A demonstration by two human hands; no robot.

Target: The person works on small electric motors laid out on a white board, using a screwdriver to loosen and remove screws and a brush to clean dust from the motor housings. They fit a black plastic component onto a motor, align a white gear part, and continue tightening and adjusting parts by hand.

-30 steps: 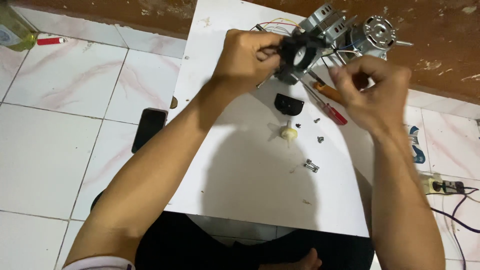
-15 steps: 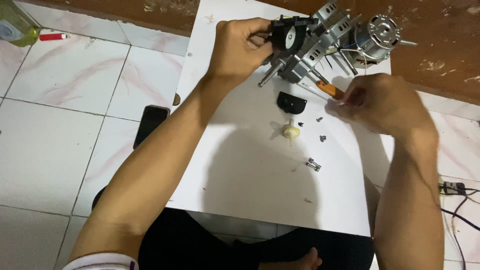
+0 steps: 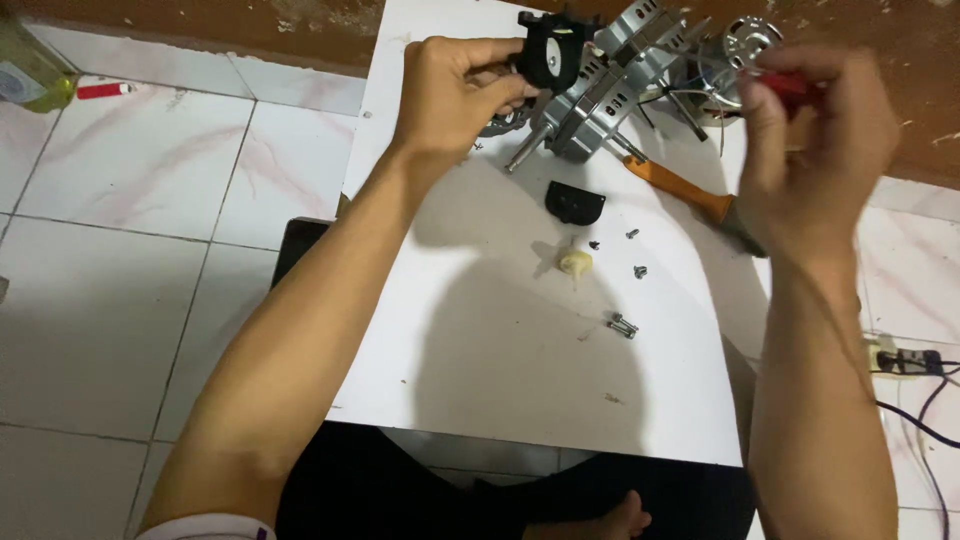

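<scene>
With the left hand (image 3: 455, 95) gripping the black cover (image 3: 550, 52) on the motor (image 3: 600, 85) at the white bench's (image 3: 520, 350) far edge, the right hand (image 3: 815, 140), clenched around a red-handled tool (image 3: 790, 88), should approach squarely, the motor held steady.

The floor (image 3: 130, 180) is made of big white tiles with soft pink streaks and thin grey lines between them. Along the far side runs a brown strip of wall (image 3: 200, 25), rough and chipped in spots. A white board, the worktop (image 3: 520, 400), lies flat on the floor in the middle. A dark shadow falls across its near part. At the far left stands a yellow-green bottle (image 3: 35, 70) with a small red thing (image 3: 103, 90) beside it. At the right, a white power strip (image 3: 890, 355) with black cables (image 3: 925, 425) lies on the tiles.
</scene>
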